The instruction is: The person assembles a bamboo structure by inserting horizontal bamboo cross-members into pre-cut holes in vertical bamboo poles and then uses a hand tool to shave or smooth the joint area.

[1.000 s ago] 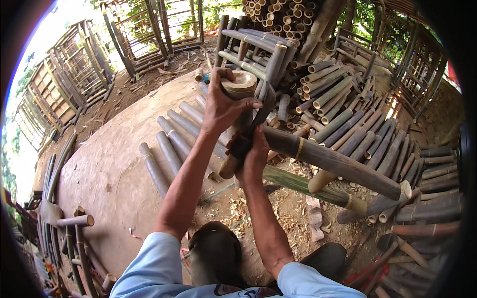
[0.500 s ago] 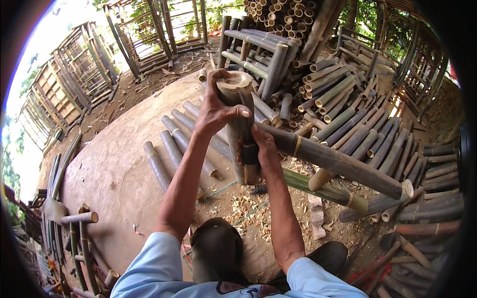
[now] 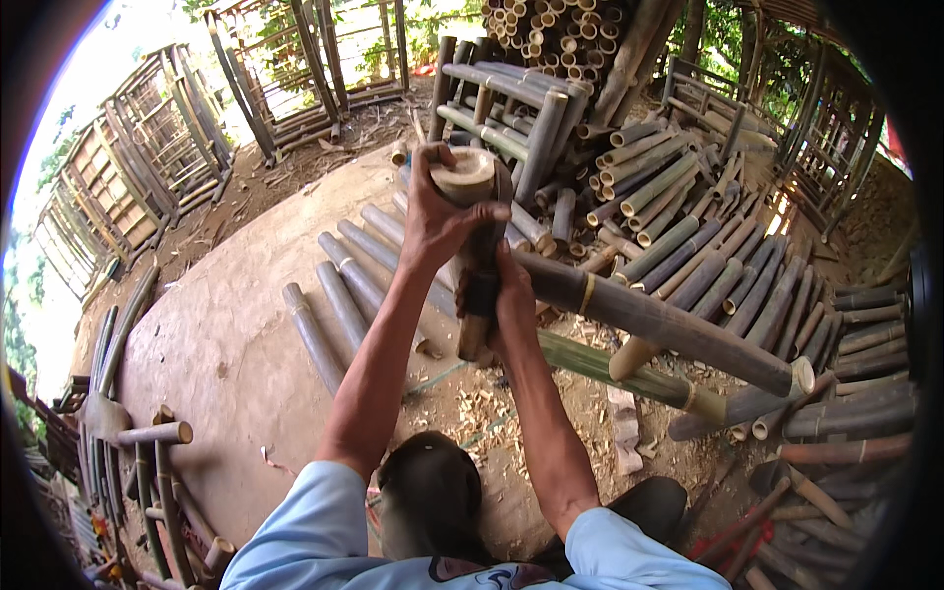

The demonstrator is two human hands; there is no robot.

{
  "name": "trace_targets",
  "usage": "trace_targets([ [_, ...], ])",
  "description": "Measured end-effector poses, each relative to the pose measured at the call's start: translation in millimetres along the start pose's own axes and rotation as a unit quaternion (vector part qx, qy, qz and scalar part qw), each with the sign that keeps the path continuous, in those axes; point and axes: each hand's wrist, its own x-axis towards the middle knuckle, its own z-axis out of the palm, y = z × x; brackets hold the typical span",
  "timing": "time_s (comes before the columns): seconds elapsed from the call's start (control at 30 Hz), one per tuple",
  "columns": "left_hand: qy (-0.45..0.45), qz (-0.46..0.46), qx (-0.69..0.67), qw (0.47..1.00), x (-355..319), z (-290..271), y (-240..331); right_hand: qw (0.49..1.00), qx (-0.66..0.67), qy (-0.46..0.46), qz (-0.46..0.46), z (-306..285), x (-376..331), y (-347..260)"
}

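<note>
Fingers of the left hand [image 3: 433, 221] are closed around the top of a thick bamboo piece [image 3: 466, 177], some curling over its pale cut end while the thumb stretches across its side toward the right. That bamboo piece stands roughly upright in front of the person, its hollowed end facing up. Just below its top, the right hand [image 3: 513, 300] grips a dark blade tool [image 3: 479, 295] against its near side; those fingers are mostly hidden, though they look wrapped about the handle, whose wooden butt [image 3: 475, 339] points downward. To the right of the bamboo piece, a long dark pole [image 3: 669, 322] slants away, with a green bamboo length [image 3: 615, 372] below it. Farther to its right lies a heap of cut poles [image 3: 678, 246]. Left of the bamboo piece, several loose dark poles [image 3: 343, 288] lie side by side on smooth pale ground [image 3: 216, 334]. Beyond it stands a bamboo frame [image 3: 542, 147], with a stack of round-ended lengths [image 3: 551, 39] behind. Nearer the person than the bamboo piece, wood shavings [image 3: 489, 411] litter the ground.
</note>
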Motion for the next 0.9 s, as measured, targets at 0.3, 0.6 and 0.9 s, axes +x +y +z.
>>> trace_targets([
  [0.3,-0.061,-0.01,-0.075,0.995,0,-16,-4,0.993,-0.103,-0.062,-0.004,-16,-5,-14],
  [0.6,-0.066,-0.022,-0.127,0.989,2,-17,-4,0.994,-0.085,-0.039,-0.056,-11,-1,7],
  [0.9,-0.038,0.032,-0.097,0.994,3,-4,-18,0.98,-0.177,0.021,-0.089,-19,-8,-12],
])
